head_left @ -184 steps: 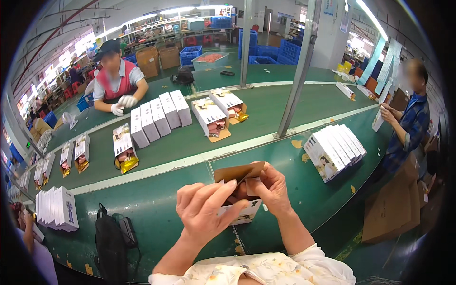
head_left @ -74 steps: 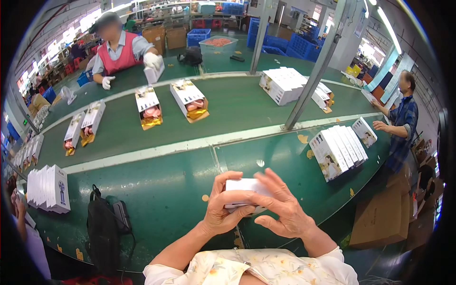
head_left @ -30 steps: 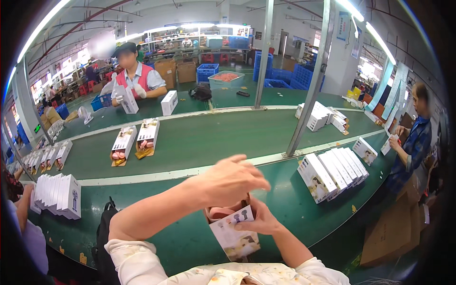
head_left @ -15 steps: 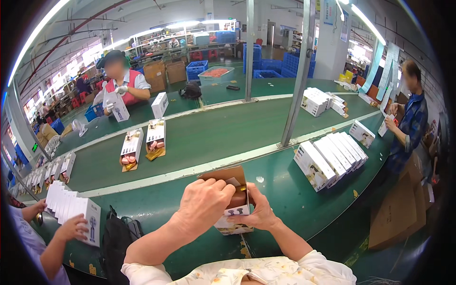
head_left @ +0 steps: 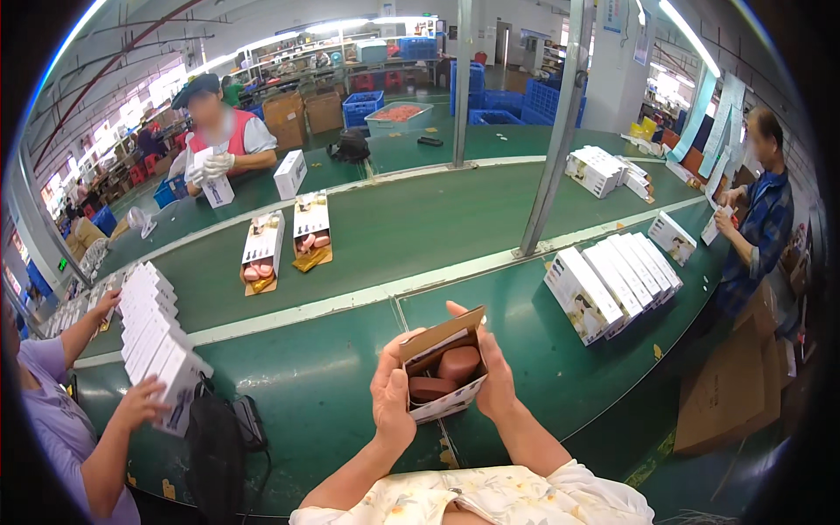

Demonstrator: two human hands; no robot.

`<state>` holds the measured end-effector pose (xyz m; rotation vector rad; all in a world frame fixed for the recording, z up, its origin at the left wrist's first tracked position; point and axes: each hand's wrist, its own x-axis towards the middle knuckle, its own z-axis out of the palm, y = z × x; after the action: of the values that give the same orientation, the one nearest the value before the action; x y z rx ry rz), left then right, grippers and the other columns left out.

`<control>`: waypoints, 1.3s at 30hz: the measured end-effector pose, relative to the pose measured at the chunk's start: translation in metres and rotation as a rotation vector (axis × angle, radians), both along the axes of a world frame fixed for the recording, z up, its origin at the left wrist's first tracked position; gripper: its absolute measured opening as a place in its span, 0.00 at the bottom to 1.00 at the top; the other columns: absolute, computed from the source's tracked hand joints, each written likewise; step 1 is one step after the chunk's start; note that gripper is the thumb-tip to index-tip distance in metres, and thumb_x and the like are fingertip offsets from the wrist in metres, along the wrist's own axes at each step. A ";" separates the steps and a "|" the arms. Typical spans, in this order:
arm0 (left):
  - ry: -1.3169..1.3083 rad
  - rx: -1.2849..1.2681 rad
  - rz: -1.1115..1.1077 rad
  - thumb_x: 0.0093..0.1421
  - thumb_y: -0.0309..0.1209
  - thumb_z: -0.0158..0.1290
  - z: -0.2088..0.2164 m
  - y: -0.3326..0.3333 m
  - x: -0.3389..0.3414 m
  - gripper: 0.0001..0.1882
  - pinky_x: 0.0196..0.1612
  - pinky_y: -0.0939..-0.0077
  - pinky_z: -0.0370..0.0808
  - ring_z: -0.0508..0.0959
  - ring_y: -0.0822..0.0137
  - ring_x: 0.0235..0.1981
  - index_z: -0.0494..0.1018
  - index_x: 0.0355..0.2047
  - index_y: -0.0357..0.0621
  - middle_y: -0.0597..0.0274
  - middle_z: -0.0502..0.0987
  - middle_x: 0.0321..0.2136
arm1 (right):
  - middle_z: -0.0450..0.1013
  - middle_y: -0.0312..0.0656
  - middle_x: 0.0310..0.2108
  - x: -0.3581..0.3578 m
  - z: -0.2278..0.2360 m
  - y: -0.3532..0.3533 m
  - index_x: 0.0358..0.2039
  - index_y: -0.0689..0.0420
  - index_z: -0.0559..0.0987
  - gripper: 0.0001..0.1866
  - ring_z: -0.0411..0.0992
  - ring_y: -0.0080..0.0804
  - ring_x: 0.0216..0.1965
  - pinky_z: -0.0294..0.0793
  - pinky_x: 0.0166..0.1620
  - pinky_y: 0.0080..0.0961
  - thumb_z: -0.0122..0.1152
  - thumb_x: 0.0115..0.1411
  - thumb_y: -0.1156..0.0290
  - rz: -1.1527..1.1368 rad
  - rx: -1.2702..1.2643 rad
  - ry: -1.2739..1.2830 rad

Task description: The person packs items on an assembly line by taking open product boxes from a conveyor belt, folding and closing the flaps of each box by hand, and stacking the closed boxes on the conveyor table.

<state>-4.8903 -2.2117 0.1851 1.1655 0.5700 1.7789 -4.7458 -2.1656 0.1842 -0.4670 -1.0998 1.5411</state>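
Between my two hands is a white printed cardboard box [head_left: 448,406] with its top open and a brown flap standing up. Two reddish-brown rounded objects [head_left: 458,362] lie inside; I cannot make out what they are. My left hand [head_left: 394,395] grips the box's left side, thumb near the rim. Around the right side wraps my right hand [head_left: 497,374], its fingers partly hidden behind the flap. The box is tilted so that its opening faces me.
Two open boxes with pink objects [head_left: 261,269] lie on the green conveyor belt [head_left: 420,223]. A row of white boxes [head_left: 604,289] stands to the right, near a metal post [head_left: 560,131]. At left, a co-worker handles stacked boxes [head_left: 157,332] beside a black bag [head_left: 214,446]. Other people work across and at right.
My left hand has gone from the box's opening to its left side. The gold piece inside no longer shows. The belt boxes have shifted right, and the left co-worker's stack has moved away from me.
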 end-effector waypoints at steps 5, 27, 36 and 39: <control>-0.088 0.005 0.036 0.67 0.25 0.53 -0.007 -0.004 -0.028 0.15 0.53 0.77 0.72 0.76 0.73 0.47 0.72 0.53 0.36 0.61 0.78 0.47 | 0.75 0.39 0.51 -0.005 0.000 -0.009 0.68 0.53 0.69 0.27 0.73 0.22 0.49 0.69 0.58 0.24 0.54 0.68 0.74 0.042 0.043 -0.050; 0.048 0.086 -0.078 0.55 0.12 0.56 -0.014 -0.025 -0.150 0.09 0.49 0.74 0.73 0.78 0.66 0.44 0.81 0.32 0.37 0.57 0.81 0.37 | 0.82 0.41 0.44 -0.085 0.061 -0.029 0.45 0.52 0.86 0.20 0.81 0.41 0.44 0.83 0.48 0.34 0.76 0.50 0.76 -0.130 1.104 -0.778; 0.089 0.094 -0.329 0.49 0.17 0.46 -0.020 -0.047 -0.218 0.21 0.59 0.70 0.66 0.72 0.62 0.52 0.77 0.44 0.36 0.52 0.74 0.49 | 0.82 0.39 0.42 -0.136 0.063 -0.054 0.44 0.49 0.87 0.19 0.81 0.39 0.43 0.83 0.45 0.31 0.76 0.50 0.76 -0.157 1.100 -0.866; 0.226 0.200 -0.097 0.45 0.22 0.50 -0.027 -0.063 -0.220 0.29 0.60 0.69 0.64 0.71 0.59 0.52 0.72 0.52 0.38 0.49 0.70 0.52 | 0.83 0.37 0.43 -0.155 0.068 -0.062 0.44 0.49 0.87 0.18 0.81 0.39 0.44 0.83 0.46 0.32 0.75 0.51 0.75 -0.136 1.064 -0.879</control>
<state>-5.1101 -2.2746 0.1577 1.5200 0.4647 1.6607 -4.9005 -2.2276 0.2522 -0.4377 -2.2840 0.4058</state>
